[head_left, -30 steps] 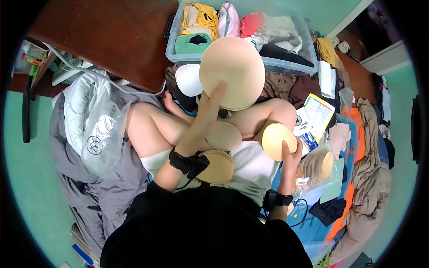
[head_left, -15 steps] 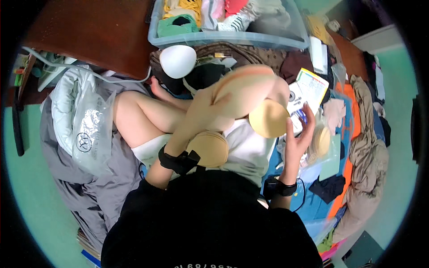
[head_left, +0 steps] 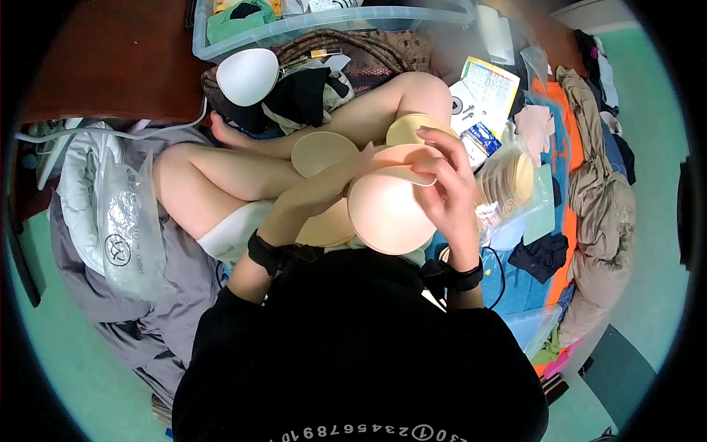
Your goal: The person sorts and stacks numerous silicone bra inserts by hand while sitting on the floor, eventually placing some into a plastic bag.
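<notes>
Cups (head_left: 390, 214) are above the lap (head_left: 237, 228) in the curled right hand (head_left: 453, 190), the left hand (head_left: 349, 177) at their edge (I cannot tell its hold), where a tight pinch could crease them and a loose hold drop 1 onto the stack (head_left: 320, 231).

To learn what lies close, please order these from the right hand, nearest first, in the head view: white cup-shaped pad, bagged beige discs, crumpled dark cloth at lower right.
From the right hand:
1. Bagged beige discs, just to its right.
2. Crumpled dark cloth, farther right and lower.
3. White cup-shaped pad, at upper left.
</notes>
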`<action>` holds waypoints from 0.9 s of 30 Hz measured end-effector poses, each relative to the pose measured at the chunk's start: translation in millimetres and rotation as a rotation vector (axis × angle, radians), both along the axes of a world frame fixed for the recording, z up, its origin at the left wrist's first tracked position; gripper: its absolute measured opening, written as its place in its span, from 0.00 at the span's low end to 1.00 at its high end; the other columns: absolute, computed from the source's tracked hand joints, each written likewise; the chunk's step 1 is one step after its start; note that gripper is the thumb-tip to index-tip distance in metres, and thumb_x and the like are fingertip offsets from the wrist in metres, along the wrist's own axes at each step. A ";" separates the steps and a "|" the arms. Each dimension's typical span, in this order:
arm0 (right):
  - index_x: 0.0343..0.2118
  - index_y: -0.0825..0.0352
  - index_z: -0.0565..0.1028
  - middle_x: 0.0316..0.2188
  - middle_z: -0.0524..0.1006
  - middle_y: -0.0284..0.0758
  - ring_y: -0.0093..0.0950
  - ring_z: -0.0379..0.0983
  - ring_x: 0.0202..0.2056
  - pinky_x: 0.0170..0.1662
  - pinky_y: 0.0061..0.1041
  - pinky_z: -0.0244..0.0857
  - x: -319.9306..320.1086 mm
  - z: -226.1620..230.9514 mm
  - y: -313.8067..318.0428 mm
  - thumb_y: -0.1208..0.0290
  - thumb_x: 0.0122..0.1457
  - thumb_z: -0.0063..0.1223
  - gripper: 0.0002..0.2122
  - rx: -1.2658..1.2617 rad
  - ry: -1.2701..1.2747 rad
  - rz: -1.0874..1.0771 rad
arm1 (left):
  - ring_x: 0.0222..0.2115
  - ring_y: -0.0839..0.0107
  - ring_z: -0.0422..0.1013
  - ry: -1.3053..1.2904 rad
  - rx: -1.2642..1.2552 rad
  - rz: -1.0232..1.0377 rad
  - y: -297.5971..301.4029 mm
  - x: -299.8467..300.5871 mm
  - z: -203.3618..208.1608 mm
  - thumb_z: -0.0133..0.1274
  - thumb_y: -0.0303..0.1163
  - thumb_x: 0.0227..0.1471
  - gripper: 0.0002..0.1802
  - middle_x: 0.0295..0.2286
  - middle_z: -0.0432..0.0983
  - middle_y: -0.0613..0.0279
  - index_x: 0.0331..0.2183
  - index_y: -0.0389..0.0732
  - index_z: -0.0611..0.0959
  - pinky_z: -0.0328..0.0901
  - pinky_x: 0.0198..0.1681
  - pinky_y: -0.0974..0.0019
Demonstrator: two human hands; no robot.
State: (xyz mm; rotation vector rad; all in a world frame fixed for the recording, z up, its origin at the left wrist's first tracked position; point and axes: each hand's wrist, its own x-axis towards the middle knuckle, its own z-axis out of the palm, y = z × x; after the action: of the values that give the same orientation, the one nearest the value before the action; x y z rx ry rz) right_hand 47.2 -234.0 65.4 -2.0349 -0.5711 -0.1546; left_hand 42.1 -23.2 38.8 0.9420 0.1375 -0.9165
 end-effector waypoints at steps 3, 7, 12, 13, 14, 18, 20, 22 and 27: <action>0.28 0.68 0.74 0.47 0.71 0.42 0.40 0.71 0.47 0.48 0.33 0.66 1.8 3.6 -3.4 0.86 0.40 0.52 0.10 -0.068 -0.143 -0.013 | 0.43 0.81 0.66 -0.114 -0.014 0.021 -9.0 1.4 3.5 0.44 0.50 0.60 0.30 0.45 0.71 0.67 0.56 0.39 0.68 0.63 0.44 0.74; 0.26 0.67 0.75 0.45 0.73 0.43 0.44 0.69 0.48 0.52 0.40 0.64 0.1 7.0 -6.1 0.81 0.40 0.57 0.07 0.063 -0.208 -0.030 | 0.40 0.80 0.68 -0.249 0.128 0.056 -10.5 -7.2 -27.7 0.46 0.47 0.60 0.27 0.41 0.73 0.66 0.52 0.37 0.73 0.64 0.41 0.75; 0.39 0.69 0.68 0.40 0.75 0.46 0.34 0.73 0.41 0.42 0.33 0.71 -10.1 4.8 -47.0 0.70 0.56 0.58 0.13 0.773 -0.058 -0.340 | 0.34 0.79 0.70 -0.366 0.548 0.215 7.8 9.3 -45.4 0.48 0.41 0.59 0.21 0.35 0.76 0.66 0.46 0.33 0.76 0.66 0.36 0.74; 0.44 0.68 0.66 0.42 0.74 0.42 0.29 0.73 0.41 0.43 0.29 0.69 -11.1 8.9 -55.7 0.69 0.60 0.53 0.13 0.719 0.029 -0.568 | 0.34 0.79 0.70 -0.354 0.616 0.212 11.0 11.3 -42.5 0.48 0.40 0.59 0.21 0.34 0.76 0.66 0.45 0.32 0.75 0.66 0.35 0.74; 0.46 0.67 0.66 0.43 0.73 0.40 0.26 0.73 0.42 0.44 0.27 0.69 -12.3 -2.4 -71.0 0.68 0.61 0.51 0.14 0.735 0.039 -0.659 | 0.32 0.80 0.70 -0.403 0.491 0.320 11.7 13.6 -27.0 0.47 0.40 0.60 0.20 0.33 0.76 0.67 0.45 0.32 0.75 0.66 0.34 0.74; 0.51 0.66 0.64 0.44 0.72 0.35 0.23 0.71 0.44 0.46 0.23 0.65 -9.6 -0.1 -94.5 0.66 0.63 0.47 0.16 0.891 0.146 -0.808 | 0.31 0.81 0.70 -0.476 0.272 0.484 12.9 16.8 4.7 0.45 0.38 0.61 0.19 0.32 0.76 0.68 0.45 0.32 0.75 0.66 0.33 0.75; 0.50 0.63 0.66 0.41 0.72 0.32 0.23 0.70 0.41 0.45 0.22 0.63 -9.0 0.7 -91.2 0.63 0.63 0.47 0.15 0.870 0.181 -0.828 | 0.31 0.82 0.70 -0.462 0.260 0.497 14.9 14.1 8.6 0.45 0.38 0.61 0.19 0.32 0.76 0.68 0.46 0.32 0.75 0.66 0.33 0.75; 0.49 0.60 0.68 0.39 0.72 0.29 0.22 0.69 0.39 0.45 0.22 0.61 -6.9 5.5 -82.1 0.60 0.62 0.47 0.15 0.846 0.215 -0.849 | 0.32 0.82 0.70 -0.446 0.246 0.509 17.1 12.2 13.2 0.45 0.38 0.62 0.19 0.33 0.76 0.68 0.46 0.32 0.75 0.66 0.33 0.75; 0.47 0.58 0.68 0.39 0.72 0.28 0.20 0.69 0.40 0.45 0.23 0.61 0.5 14.5 -63.0 0.60 0.63 0.47 0.13 0.888 0.242 -0.870 | 0.32 0.82 0.68 -0.394 0.207 0.596 14.5 8.9 21.3 0.44 0.39 0.62 0.21 0.31 0.73 0.69 0.50 0.35 0.72 0.64 0.37 0.76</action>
State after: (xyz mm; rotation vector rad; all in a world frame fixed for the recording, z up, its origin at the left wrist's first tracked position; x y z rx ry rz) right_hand 47.7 -297.0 79.9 -1.2602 0.5103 -0.5541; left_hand 51.1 -8.6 60.1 1.1696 0.1652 -0.1609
